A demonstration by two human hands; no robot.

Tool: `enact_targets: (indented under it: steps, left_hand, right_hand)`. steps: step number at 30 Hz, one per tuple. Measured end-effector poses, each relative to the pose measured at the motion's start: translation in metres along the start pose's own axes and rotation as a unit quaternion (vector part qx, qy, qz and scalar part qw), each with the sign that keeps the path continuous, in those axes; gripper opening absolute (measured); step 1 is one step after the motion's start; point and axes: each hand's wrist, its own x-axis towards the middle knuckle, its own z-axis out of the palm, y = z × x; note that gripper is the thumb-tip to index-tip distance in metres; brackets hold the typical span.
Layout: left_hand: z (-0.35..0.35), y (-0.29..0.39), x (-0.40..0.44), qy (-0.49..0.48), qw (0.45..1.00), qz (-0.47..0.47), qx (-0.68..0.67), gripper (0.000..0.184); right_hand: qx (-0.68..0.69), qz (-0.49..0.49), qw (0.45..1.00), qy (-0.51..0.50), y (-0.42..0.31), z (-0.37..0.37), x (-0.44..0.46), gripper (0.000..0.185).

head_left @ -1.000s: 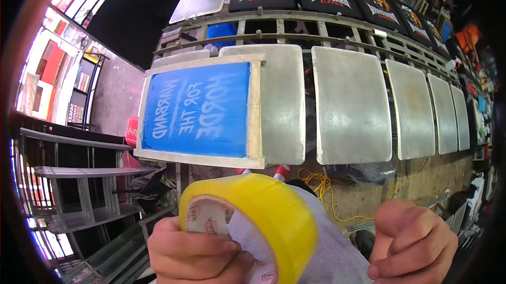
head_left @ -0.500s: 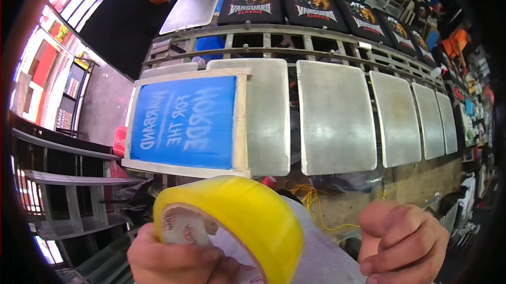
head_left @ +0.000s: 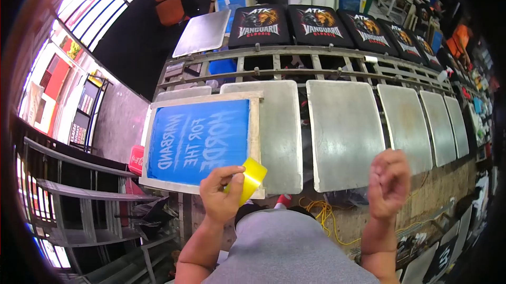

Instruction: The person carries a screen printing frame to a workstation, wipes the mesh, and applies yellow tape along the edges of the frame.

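A roll of yellow tape [head_left: 254, 179] is gripped by my left hand [head_left: 220, 195], thumb and fingers closed on it. The roll is above the lower right corner of a wooden-framed screen [head_left: 254, 131]. That screen's blue mesh [head_left: 174, 126] bears mirrored lettering, and it lies over a grey metal plate [head_left: 282, 136]. Off to the right, my right hand [head_left: 389, 184] is raised with its fingers curled in, near the bottom edges of two more plates, one being the middle plate [head_left: 345, 136]. Whether a tape end is pinched there cannot be made out.
Behind a metal rail [head_left: 295, 58], black printed shirts [head_left: 261, 27] lie on plates in a row. Left stands a dark metal rack [head_left: 79, 192] beside a red box [head_left: 137, 158]. A yellow cord [head_left: 328, 221] lies on the floor near my feet.
The tape roll has gone from close to the camera down and away, towards the screen's corner. My right hand has moved farther from the camera too, still curled. The view has shifted.
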Motion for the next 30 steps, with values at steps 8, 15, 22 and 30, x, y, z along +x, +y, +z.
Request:
enact_targets:
  steps: [8,15,22,30]
  left_hand:
    - [0.003,-0.049,-0.021,-0.084,0.988,-0.124,0.034,0.010]
    - [0.006,-0.049,-0.013,-0.117,0.985,-0.106,0.065,0.014]
    - [0.005,-0.052,-0.012,-0.102,0.987,-0.099,0.072,0.012]
    - [0.010,-0.045,-0.021,-0.095,0.992,-0.059,0.061,0.015]
  right_hand:
    - [0.069,0.530,0.841,-0.079,0.171,-0.011,-0.199,0.010]
    - [-0.250,0.532,0.786,-0.194,0.229,-0.051,-0.378,0.021]
    - [-0.408,0.477,0.689,-0.363,0.298,-0.129,-0.517,0.034]
    - [-0.383,0.400,0.653,-0.517,0.279,-0.135,-0.467,0.042]
